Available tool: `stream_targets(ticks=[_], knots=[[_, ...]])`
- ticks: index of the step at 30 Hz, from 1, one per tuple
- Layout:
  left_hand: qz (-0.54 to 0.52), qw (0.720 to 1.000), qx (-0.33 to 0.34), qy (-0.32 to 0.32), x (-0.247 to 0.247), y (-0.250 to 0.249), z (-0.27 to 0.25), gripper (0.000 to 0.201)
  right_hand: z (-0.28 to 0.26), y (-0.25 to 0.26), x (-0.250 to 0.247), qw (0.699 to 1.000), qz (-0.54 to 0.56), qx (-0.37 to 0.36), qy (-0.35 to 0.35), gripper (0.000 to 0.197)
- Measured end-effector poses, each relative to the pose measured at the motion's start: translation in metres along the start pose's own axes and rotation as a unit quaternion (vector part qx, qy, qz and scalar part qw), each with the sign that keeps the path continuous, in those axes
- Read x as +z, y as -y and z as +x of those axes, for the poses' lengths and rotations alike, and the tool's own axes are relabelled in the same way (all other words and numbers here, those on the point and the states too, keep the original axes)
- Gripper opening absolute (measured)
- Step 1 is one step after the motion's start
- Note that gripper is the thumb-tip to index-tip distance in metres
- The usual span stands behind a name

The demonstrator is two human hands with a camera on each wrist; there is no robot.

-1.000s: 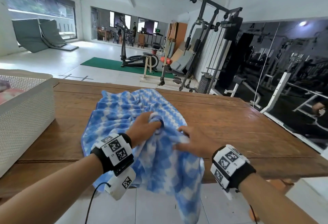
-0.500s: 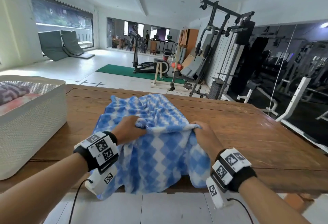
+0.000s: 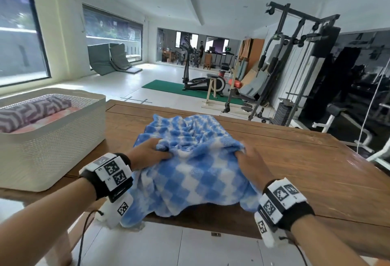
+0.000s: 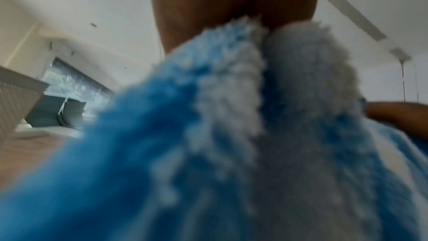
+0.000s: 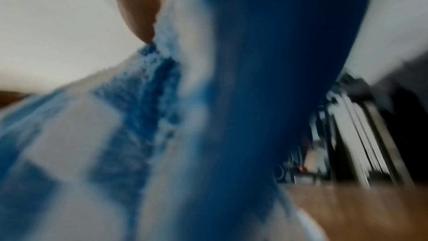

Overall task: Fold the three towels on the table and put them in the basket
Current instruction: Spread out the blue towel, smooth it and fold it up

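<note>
Towel [image 3: 190,166], blue-and-white checked, lies rumpled on a brown wooden table [image 3: 306,166] in a white-floored gym, its near edge hanging over the table's front; beyond the table stand a green mat [image 3: 168,88], an elliptical trainer [image 3: 200,75] and a weight machine [image 3: 295,65]. Left of the towel on the table sits a white basket [image 3: 52,139] holding a grey patterned towel [image 3: 27,113] on top of a pink one [image 3: 52,118]. The left hand [image 3: 147,154] clenches a bunch of the towel's upper fold, and the right hand [image 3: 251,162] grasps the same fold toward the towel's right side. Both wrist views are blurred, filled by towel pile, so individual fingers cannot be made out there.
</note>
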State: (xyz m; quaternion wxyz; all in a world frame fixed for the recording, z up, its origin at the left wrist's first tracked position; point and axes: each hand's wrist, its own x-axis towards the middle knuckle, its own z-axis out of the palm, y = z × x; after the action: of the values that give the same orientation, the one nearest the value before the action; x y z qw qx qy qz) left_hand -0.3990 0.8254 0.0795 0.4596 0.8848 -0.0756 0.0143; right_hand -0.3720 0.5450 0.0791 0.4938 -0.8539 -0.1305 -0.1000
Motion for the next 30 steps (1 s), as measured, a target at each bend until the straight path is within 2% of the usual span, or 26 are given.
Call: stream_targets(ticks=[1,2,3,4,5,6,7,8,9,11,12,14,17,18,19,20,21,22,23,24,25,27,29,30], knots=[[0.035,0.999,0.003,0.038,0.000,-0.001,-0.006,0.009,-0.002,0.000,0.002,0.995,-0.089,-0.007,0.045,0.015],[0.092,0.993,-0.004,0.079,-0.003,0.004,-0.010,0.021,-0.004,-0.002,0.001,0.979,-0.176,-0.015,0.100,0.034],[0.166,0.978,-0.017,0.121,-0.006,0.011,-0.015,0.041,-0.005,-0.003,-0.001,0.949,-0.266,-0.019,0.166,0.062],[0.250,0.955,-0.041,0.157,-0.009,0.020,-0.020,0.062,-0.006,-0.007,-0.001,0.906,-0.358,-0.017,0.226,0.083],[0.317,0.928,-0.061,0.185,-0.010,0.026,-0.026,0.074,-0.009,-0.009,-0.001,0.861,-0.433,-0.027,0.264,0.088],[0.366,0.907,-0.068,0.197,-0.010,0.033,-0.031,0.075,-0.011,-0.015,0.002,0.831,-0.476,-0.046,0.284,0.077],[0.396,0.895,-0.067,0.193,-0.008,0.036,-0.035,0.067,-0.011,-0.020,0.005,0.823,-0.485,-0.068,0.290,0.054],[0.410,0.893,-0.067,0.174,-0.005,0.036,-0.039,0.057,-0.012,-0.023,0.010,0.838,-0.460,-0.086,0.279,0.027],[0.409,0.900,-0.061,0.138,-0.003,0.034,-0.042,0.048,-0.012,-0.025,0.012,0.863,-0.418,-0.087,0.270,0.008],[0.380,0.919,-0.057,0.089,0.000,0.036,-0.045,0.036,-0.008,-0.030,0.018,0.913,-0.321,-0.099,0.232,0.022],[0.346,0.933,-0.058,0.081,0.001,0.041,-0.045,0.033,-0.006,-0.029,0.019,0.936,-0.264,-0.098,0.211,0.023],[0.298,0.950,-0.050,0.076,0.005,0.046,-0.047,0.030,-0.006,-0.022,0.016,0.955,-0.204,-0.090,0.197,0.025],[0.250,0.965,-0.055,0.063,0.012,0.043,-0.053,0.018,-0.014,-0.017,0.009,0.943,-0.252,-0.098,0.194,0.015],[0.242,0.965,-0.060,0.078,0.013,0.044,-0.054,0.018,-0.018,-0.017,0.004,0.929,-0.295,-0.115,0.194,0.013],[0.248,0.960,-0.067,0.110,0.015,0.045,-0.056,0.018,-0.022,-0.018,-0.002,0.904,-0.352,-0.122,0.208,0.023],[0.274,0.945,-0.086,0.157,0.015,0.046,-0.059,0.022,-0.025,-0.021,-0.006,0.875,-0.404,-0.113,0.240,0.040],[0.318,0.921,-0.109,0.197,0.017,0.049,-0.061,0.036,-0.028,-0.026,-0.008,0.846,-0.443,-0.097,0.279,0.060],[0.382,0.889,-0.131,0.217,0.019,0.051,-0.062,0.052,-0.031,-0.030,-0.009,0.815,-0.482,-0.083,0.310,0.068],[0.435,0.861,-0.151,0.217,0.022,0.050,-0.062,0.060,-0.033,-0.033,-0.007,0.786,-0.522,-0.083,0.321,0.061],[0.467,0.849,-0.152,0.193,0.025,0.048,-0.061,0.060,-0.034,-0.034,-0.004,0.771,-0.545,-0.094,0.315,0.044],[0.480,0.851,-0.143,0.159,0.026,0.045,-0.059,0.054,-0.035,-0.033,-0.003,0.779,-0.543,-0.095,0.300,0.026],[0.437,0.883,-0.130,0.113,0.026,0.046,-0.052,0.033,-0.032,-0.034,-0.006,0.817,-0.502,-0.081,0.271,0.006],[0.371,0.912,-0.143,0.102,0.022,0.045,-0.050,0.006,-0.026,-0.036,-0.015,0.864,-0.420,-0.047,0.274,0.013],[0.338,0.922,-0.156,0.105,0.021,0.048,-0.048,0.017,-0.025,-0.036,-0.018,0.877,-0.388,-0.033,0.281,0.019]])
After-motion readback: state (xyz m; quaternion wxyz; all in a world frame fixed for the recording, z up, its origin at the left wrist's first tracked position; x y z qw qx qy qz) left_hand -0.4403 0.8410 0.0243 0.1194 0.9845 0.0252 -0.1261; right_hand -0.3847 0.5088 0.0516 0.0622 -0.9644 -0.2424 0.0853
